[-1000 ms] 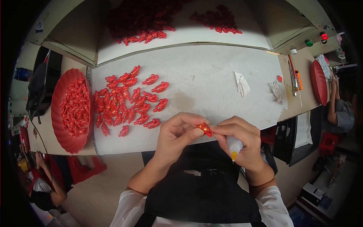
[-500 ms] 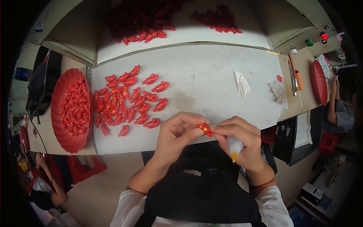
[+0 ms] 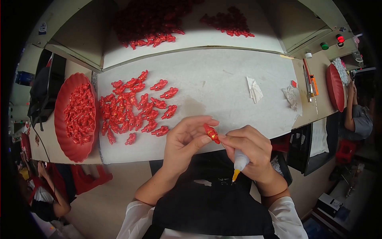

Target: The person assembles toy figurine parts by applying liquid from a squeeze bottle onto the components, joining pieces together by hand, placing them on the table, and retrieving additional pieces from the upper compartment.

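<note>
A small shiny red figurine (image 3: 212, 134) with gold markings is held up between my hands, over the table's near edge. My left hand (image 3: 185, 141) has its thumb against the figurine's left side, index finger lifted above it; the other fingers are partly hidden. My right hand (image 3: 252, 149) touches the figurine's lower right end with thumb and fingertip. The same hand grips a pale squeeze bottle (image 3: 241, 160), whose yellow nozzle and thin tip point down toward my black apron (image 3: 207, 207). Similar red figurines (image 3: 131, 107) lie scattered on the white table sheet (image 3: 227, 87), left of my hands.
A red scalloped tray (image 3: 59, 131) full of small red pieces stands at the left. Dark red heaps (image 3: 153, 24) sit under the hood. Crumpled tissue (image 3: 254, 89), an orange-handled cutter (image 3: 314, 85) and another red tray (image 3: 335, 87) lie rightward. Other people work at both sides.
The figurine has turned to stand more upright, and my left index finger has lifted off it. The squeeze bottle has swung left and lower, its nozzle tilting further leftward.
</note>
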Action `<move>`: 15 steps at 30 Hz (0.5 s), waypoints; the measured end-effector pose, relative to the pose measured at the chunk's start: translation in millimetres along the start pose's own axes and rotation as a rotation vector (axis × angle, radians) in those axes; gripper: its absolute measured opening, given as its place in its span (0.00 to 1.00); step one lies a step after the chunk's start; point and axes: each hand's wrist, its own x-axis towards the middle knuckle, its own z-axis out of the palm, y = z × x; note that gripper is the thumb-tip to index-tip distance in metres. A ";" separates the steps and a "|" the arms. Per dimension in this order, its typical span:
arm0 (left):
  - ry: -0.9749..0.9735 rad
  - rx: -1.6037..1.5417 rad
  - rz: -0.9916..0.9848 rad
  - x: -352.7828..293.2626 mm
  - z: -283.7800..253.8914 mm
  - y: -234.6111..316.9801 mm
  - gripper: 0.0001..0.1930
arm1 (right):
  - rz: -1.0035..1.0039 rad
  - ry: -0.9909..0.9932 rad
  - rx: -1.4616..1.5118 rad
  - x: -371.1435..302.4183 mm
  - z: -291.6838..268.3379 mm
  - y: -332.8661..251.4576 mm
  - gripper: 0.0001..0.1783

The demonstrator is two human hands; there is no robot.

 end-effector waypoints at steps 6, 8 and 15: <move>0.000 -0.031 0.101 -1.6 -1.8 -7.2 0.13 | -0.079 0.037 -0.040 0.4 2.6 -0.3 0.18; -0.005 -0.030 0.108 -1.7 -1.8 -8.1 0.13 | -0.102 0.051 -0.063 -1.0 3.7 -1.0 0.18; -0.032 -0.009 0.130 -2.7 -2.0 -8.2 0.13 | -0.110 0.053 -0.126 -3.5 3.1 -4.7 0.12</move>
